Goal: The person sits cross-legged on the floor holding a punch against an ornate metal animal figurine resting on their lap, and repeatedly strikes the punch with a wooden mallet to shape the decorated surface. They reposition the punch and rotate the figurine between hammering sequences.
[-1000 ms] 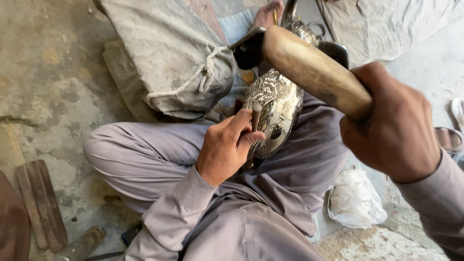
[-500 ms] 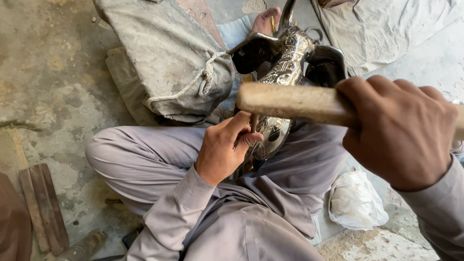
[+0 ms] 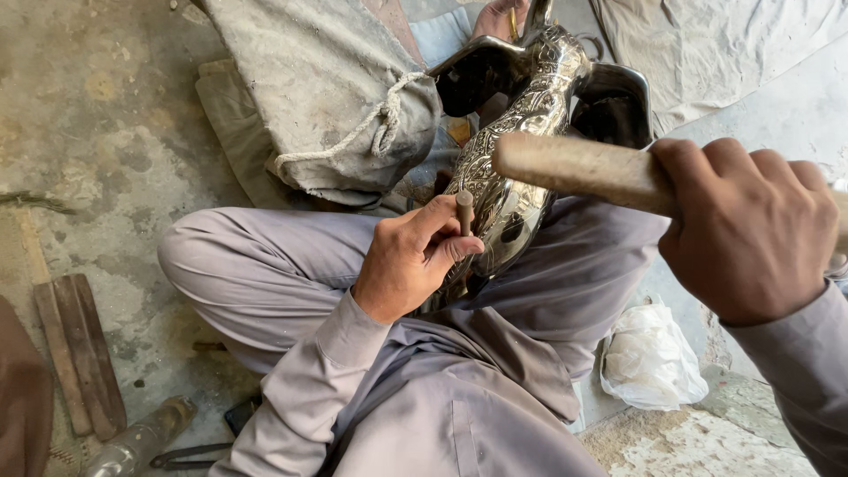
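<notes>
Sack (image 3: 318, 97): roped, on floor, upper left
Left hand (image 3: 411, 261): fingers clamped on punch (image 3: 465, 212), tip against vessel
Vessel (image 3: 512, 168): engraved metal, propped on lap
Right hand (image 3: 751, 230): fingers wrapped tight round mallet (image 3: 574, 166), raised above vessel

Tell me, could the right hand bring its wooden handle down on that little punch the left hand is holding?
Probably yes: the right hand holds the wooden handle just above the punch, whose top stands clear of the left hand.
</notes>
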The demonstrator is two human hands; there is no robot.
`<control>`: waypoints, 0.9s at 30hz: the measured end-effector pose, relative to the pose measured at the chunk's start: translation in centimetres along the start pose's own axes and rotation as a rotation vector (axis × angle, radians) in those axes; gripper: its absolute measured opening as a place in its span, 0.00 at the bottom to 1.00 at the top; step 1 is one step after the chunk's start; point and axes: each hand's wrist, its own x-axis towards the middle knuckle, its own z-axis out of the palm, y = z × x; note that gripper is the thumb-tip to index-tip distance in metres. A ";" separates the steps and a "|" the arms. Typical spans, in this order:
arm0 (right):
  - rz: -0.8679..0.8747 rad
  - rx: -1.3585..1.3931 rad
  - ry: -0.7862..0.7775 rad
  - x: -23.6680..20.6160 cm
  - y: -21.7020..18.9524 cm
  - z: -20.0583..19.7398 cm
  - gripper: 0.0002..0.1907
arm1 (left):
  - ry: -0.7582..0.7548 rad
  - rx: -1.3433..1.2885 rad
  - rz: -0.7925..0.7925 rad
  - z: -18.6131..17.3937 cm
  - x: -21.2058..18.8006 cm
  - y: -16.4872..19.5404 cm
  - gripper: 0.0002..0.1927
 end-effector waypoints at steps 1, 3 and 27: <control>-0.023 -0.111 0.009 -0.1 -0.2 0.2 0.06 | -0.013 0.004 0.019 -0.1 0.0 -0.1 0.19; 0.030 -0.048 -0.022 0.0 -0.5 0.3 0.10 | -0.053 -0.015 0.072 -0.3 0.2 -0.3 0.20; -0.067 -0.112 0.102 -1.0 -1.5 -0.5 0.09 | 0.149 -0.098 0.028 1.8 -4.2 -0.9 0.12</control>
